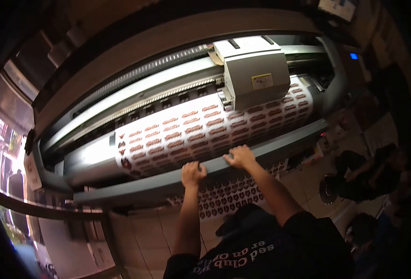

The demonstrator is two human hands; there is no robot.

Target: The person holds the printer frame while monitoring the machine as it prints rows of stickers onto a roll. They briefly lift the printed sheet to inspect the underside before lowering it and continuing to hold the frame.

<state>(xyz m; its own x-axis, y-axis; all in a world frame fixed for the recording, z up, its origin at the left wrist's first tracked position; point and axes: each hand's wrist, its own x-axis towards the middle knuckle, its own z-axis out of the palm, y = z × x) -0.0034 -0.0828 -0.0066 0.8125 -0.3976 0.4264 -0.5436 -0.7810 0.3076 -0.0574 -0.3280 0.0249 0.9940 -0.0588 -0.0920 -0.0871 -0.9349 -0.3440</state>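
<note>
My left hand [193, 175] and my right hand [241, 157] rest on the grey front rail [168, 174] of a wide-format printer, fingers bent over its edge and thumbs pointing toward each other. Just beyond them, a white printed sheet [201, 122] curves over the platen, covered in rows of small reddish-brown designs. The boxy print carriage [256, 76] stands over the sheet, right of centre. Below the rail, the lower part of the printed sheet [231, 201] hangs near my forearms, showing rows of dark round designs.
A guide beam [145, 95] runs behind the sheet across the printer. On the right end is a small blue display [353, 56]. A person in dark clothes [368, 172] sits at the right. Glass doors [10, 139] stand at the left. The floor [142, 235] is tiled.
</note>
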